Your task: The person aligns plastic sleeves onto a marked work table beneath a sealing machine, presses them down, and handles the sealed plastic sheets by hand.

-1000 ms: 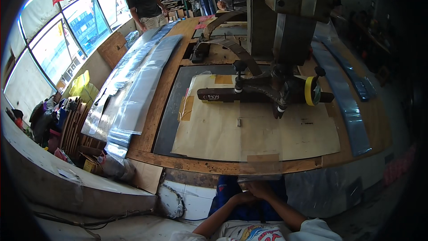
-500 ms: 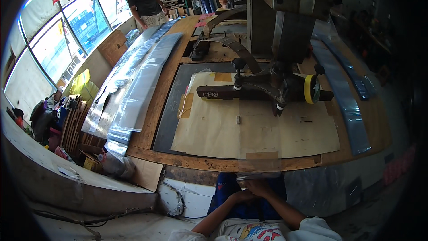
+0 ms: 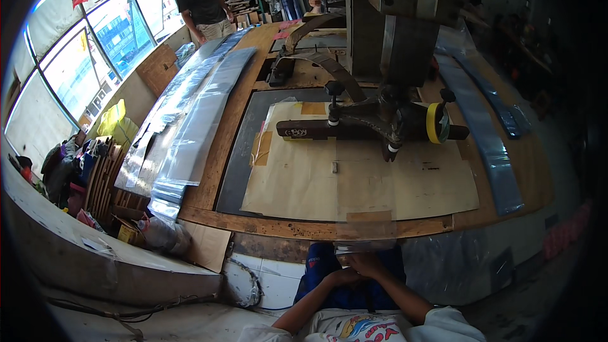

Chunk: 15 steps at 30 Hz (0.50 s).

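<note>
Left hand (image 3: 344,277) and right hand (image 3: 363,265) meet over the lap

In the head view, the two hands lie together above blue shorts (image 3: 316,273), just below the front edge of the table (image 3: 304,230). Whether either is clenched or grasping anything, I cannot tell. Nearest to them is a clear strip (image 3: 365,230), which runs over the paper (image 3: 288,183) and down past the table's front edge; whether fingers touch its lower end is unclear. A dark bar (image 3: 373,130) spans the paper beneath the machine (image 3: 405,50), with a yellow ring (image 3: 433,123) near its right end. Plastic sheets (image 3: 202,114) lie along the left side.
</note>
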Motion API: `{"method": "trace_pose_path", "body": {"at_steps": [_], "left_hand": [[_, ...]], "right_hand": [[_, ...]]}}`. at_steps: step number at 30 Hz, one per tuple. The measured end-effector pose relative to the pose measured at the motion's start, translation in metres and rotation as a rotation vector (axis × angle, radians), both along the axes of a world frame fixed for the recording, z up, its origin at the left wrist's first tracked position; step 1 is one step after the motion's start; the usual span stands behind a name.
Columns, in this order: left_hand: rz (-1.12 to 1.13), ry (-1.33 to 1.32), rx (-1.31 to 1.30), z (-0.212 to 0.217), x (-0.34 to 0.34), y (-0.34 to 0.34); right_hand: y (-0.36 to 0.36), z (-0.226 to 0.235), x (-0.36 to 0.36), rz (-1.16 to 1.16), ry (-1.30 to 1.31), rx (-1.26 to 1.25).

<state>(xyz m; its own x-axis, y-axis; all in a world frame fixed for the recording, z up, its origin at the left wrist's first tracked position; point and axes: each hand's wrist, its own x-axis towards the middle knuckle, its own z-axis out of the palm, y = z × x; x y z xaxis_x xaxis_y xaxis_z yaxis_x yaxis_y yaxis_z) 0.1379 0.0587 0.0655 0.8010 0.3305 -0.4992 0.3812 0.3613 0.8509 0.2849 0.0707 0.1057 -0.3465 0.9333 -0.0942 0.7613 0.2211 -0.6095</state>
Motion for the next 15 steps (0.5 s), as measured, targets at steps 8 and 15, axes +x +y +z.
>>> {"method": "trace_pose_path", "body": {"at_steps": [8, 15], "left_hand": [[0.058, -0.015, -0.032, 0.016, 0.001, -0.001], [0.06, -0.024, -0.087, 0.026, -0.001, 0.0]], "right_hand": [[-0.001, -0.021, 0.003, -0.035, -0.039, 0.039], [-0.001, -0.019, 0.004, 0.006, -0.07, -0.145]]}}
